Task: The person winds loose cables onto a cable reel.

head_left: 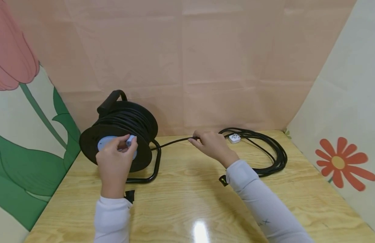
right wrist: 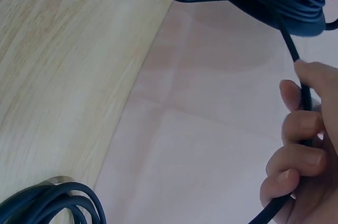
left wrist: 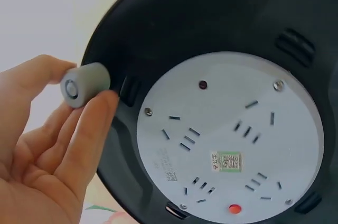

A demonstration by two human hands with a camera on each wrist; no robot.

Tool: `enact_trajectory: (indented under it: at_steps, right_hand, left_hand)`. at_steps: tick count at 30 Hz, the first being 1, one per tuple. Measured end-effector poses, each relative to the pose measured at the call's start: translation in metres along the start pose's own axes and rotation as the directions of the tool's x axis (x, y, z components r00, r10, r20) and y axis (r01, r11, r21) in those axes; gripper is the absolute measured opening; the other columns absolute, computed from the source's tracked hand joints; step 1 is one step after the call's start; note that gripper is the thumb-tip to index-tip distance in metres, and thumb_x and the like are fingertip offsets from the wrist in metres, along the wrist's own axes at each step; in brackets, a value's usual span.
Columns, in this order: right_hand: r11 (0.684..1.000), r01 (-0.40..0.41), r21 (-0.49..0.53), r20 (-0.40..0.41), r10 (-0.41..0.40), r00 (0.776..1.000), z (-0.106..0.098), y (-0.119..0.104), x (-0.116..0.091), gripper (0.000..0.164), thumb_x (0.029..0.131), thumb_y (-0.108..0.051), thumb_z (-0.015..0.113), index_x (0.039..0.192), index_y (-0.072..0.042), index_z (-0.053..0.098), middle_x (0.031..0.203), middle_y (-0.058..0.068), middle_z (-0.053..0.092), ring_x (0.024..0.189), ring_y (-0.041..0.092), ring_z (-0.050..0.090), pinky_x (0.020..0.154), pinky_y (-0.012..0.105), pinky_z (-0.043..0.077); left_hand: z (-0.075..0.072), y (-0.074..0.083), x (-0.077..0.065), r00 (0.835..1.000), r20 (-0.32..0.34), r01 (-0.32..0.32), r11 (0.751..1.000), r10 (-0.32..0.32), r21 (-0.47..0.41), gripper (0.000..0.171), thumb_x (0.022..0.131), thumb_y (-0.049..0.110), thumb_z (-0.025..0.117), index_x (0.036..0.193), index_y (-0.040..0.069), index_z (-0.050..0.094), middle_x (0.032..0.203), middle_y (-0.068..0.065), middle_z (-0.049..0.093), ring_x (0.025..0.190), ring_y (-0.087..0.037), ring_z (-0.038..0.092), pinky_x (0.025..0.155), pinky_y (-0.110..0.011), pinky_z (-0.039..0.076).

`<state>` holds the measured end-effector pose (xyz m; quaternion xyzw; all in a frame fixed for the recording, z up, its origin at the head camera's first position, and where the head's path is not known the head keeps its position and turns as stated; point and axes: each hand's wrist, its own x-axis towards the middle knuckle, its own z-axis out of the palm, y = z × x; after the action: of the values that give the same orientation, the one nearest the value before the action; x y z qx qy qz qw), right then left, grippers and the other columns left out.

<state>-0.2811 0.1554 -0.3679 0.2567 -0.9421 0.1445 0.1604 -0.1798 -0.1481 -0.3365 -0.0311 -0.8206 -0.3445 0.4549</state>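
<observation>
My left hand (head_left: 114,163) pinched the knob (head_left: 131,139) of the reel (head_left: 126,116) near the desk's (head_left: 175,209) back-left corner; my right hand (head_left: 213,145) gripped the cable (head_left: 176,141). I judged this cable-reeling, direction unclear; the next turn called for light tension.

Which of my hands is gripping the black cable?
Your right hand, wrapped around the cable; your left hand pinches the small knob on the reel.
</observation>
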Motion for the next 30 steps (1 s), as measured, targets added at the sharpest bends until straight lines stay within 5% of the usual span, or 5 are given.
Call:
enact_trajectory:
  at_steps: [5,12,19,24,30]
  right_hand:
    - [0.999,0.026,0.020,0.036,-0.027,0.999,0.006,-0.002,0.000,0.029,0.099,-0.050,0.059,0.085,-0.025,0.064,0.065,-0.011,0.056,0.053,0.011,0.048,0.049,0.033,0.041]
    - [0.997,0.065,0.047,0.147,-0.071,0.987,0.019,-0.007,-0.004,0.026,0.103,-0.036,0.051,0.102,-0.017,0.069,0.074,-0.011,0.063,0.055,0.007,0.051,0.047,0.028,0.042]
    - [0.999,0.044,0.032,0.139,-0.048,0.989,0.023,-0.010,-0.003,0.027,0.104,-0.041,0.052,0.102,-0.020,0.069,0.079,-0.011,0.065,0.057,0.006,0.052,0.049,0.029,0.043]
    - [0.999,0.015,0.045,0.156,-0.022,0.987,0.022,-0.011,-0.001,0.026,0.102,-0.045,0.054,0.096,-0.023,0.066,0.078,-0.012,0.063,0.058,0.007,0.052,0.052,0.030,0.044]
    - [0.997,0.047,0.063,0.208,-0.059,0.976,0.026,-0.016,0.004,0.024,0.103,-0.041,0.051,0.098,-0.022,0.065,0.074,-0.013,0.059,0.060,0.009,0.052,0.054,0.030,0.044]
  left_hand:
    - [0.002,0.005,-0.004,0.995,0.099,0.020,0.999,-0.023,0.026,0.028,0.088,0.027,0.079,0.094,-0.001,0.078,0.074,-0.010,0.073,0.063,-0.020,0.069,0.054,-0.041,0.057]
    - [0.007,0.006,-0.011,0.976,0.211,0.036,0.997,-0.049,0.063,0.026,0.086,0.024,0.080,0.089,-0.002,0.077,0.071,-0.010,0.072,0.061,-0.023,0.067,0.055,-0.042,0.057]
    - [0.007,0.006,-0.013,0.955,0.280,0.074,0.992,-0.100,0.102,0.027,0.088,0.027,0.077,0.088,0.000,0.077,0.073,-0.009,0.072,0.063,-0.022,0.067,0.056,-0.041,0.057]
    - [0.005,0.006,-0.011,0.922,0.367,0.082,0.988,-0.124,0.128,0.027,0.088,0.027,0.076,0.087,0.000,0.077,0.073,-0.007,0.071,0.063,-0.021,0.065,0.057,-0.039,0.055]
    - [0.003,0.002,-0.007,0.859,0.489,0.101,0.987,-0.149,0.123,0.028,0.090,0.029,0.075,0.086,0.001,0.077,0.073,-0.006,0.071,0.059,-0.015,0.061,0.053,-0.033,0.051]
